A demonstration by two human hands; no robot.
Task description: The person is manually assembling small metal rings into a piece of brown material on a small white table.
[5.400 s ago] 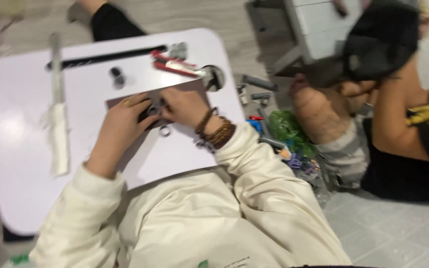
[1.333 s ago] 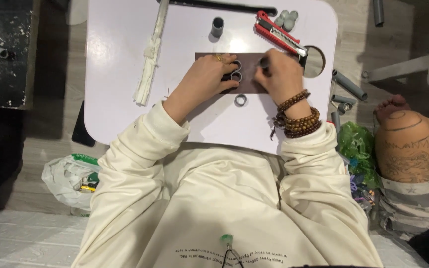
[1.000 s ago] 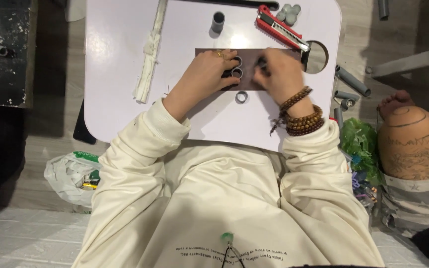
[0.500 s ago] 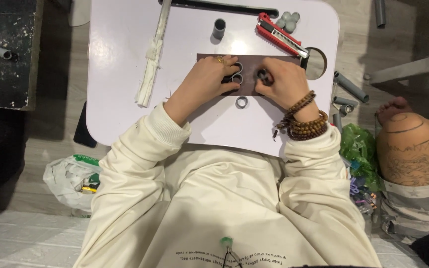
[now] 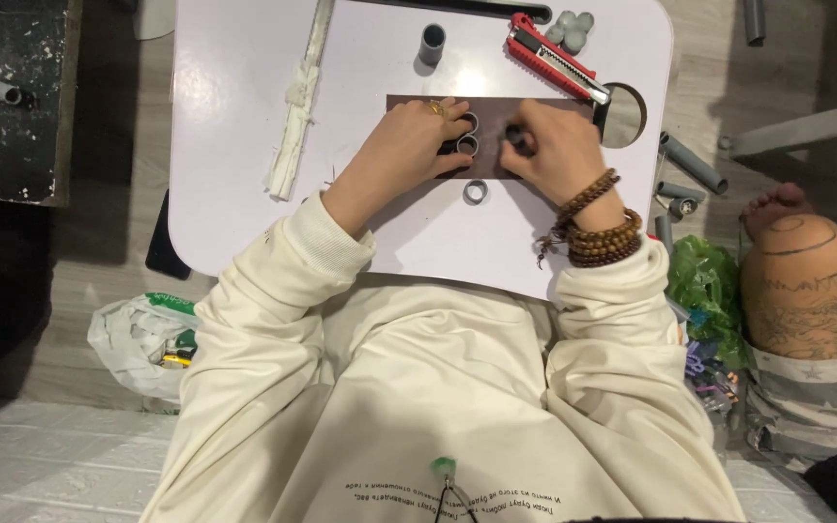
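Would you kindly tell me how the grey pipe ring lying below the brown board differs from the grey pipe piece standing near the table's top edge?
The short grey ring is low and lighter grey; the grey pipe piece is taller and darker. The ring lies close beneath both hands; the piece stands apart from them. Both are round, hollow, open upward, on the white table.

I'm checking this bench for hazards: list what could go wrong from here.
1. The red utility knife lies just beyond the right hand; a reach could brush it.
2. The loose grey pipe ring lies near the wrists and might get knocked off the white table.
3. The left hand may nudge the rings on the brown board.
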